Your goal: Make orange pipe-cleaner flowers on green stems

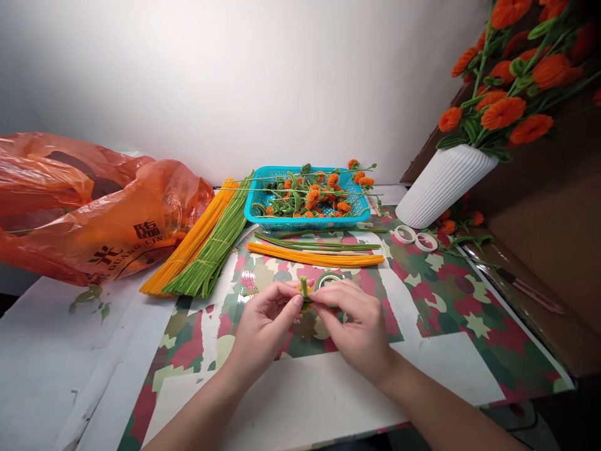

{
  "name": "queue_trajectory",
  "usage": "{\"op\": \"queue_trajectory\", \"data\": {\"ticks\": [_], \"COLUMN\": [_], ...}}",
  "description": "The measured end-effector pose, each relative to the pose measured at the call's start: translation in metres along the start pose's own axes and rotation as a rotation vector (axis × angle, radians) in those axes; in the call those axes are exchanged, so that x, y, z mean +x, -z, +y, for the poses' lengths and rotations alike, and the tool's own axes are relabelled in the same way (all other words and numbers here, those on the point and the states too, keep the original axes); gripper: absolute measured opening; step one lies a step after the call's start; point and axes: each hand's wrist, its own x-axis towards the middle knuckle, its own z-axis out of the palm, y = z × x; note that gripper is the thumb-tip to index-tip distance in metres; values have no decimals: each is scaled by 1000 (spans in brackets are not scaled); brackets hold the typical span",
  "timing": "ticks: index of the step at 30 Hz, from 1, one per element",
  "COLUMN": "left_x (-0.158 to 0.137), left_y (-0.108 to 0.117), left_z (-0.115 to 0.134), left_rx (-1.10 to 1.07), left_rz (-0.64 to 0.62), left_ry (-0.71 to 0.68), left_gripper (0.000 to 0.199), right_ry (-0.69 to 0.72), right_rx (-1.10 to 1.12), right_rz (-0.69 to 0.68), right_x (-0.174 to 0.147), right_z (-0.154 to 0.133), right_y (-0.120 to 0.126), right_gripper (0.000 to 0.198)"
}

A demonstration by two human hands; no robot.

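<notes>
Between my two hands, low over the table, is a small pipe-cleaner flower [304, 288] with a short green stub pointing up and bits of orange-yellow below it. My left hand [267, 316] pinches it from the left with thumb and fingers. From the right, the fingertips of my right hand [354, 316] close on the same piece. Fingers hide most of its lower part. Just behind my right hand lies a roll of tape [330, 277], partly covered. Farther back, orange pipe cleaners [319, 255] and green pipe cleaners [323, 244] lie side by side.
A blue basket [307, 223] holds orange flowers and green stems. Bundled orange pipe cleaners [192, 238] and green pipe cleaners [213, 250] lie beside an orange plastic bag [141, 219]. At right stand a white vase [444, 185] of orange flowers, white tape rolls [426, 242] and a pink-handled tool [533, 293].
</notes>
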Motion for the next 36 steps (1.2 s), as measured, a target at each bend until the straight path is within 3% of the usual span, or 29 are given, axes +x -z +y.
{"op": "queue_trajectory", "data": {"ticks": [5,9,11,13,14,18,20,24,27,30,36], "left_x": [-4,-4,-4,-4,-3,0,1,2,1,-2,-6], "left_y": [-1,1,2,2,2,2,2,3,3,2,5], "left_z": [-4,-10,-11,-10,-10,-5,-4,-1,1,0,-7], "left_rx": [221,495,525,444,373,109,53,17,25,115,574], "left_rz": [36,39,36,53,63,80,74,58,55,71,139], "left_ry": [-201,-513,-574,-499,-422,-143,-62,50,36,-88,-679], "left_gripper": [13,13,14,13,12,16,20,26,25,19,17], "right_ry": [-453,-808,-902,-840,-736,-98,129,340,339,175,-411], "right_rx": [171,559,662,594,504,35,-140,-339,-358,-240,226], "right_rz": [-34,-218,-273,-233,-196,-133,-133,-115,-102,-91,-190], "right_x": [2,10,12,12,11,7,7,7,5,2,1], "right_z": [-3,1,2,3,2,3,5,9,11,9,-2], "right_y": [-2,5,8,10,10,12,14,12,6,-1,-5], "right_gripper": [4,24,29,24,20,12,16,21,19,17,22]}}
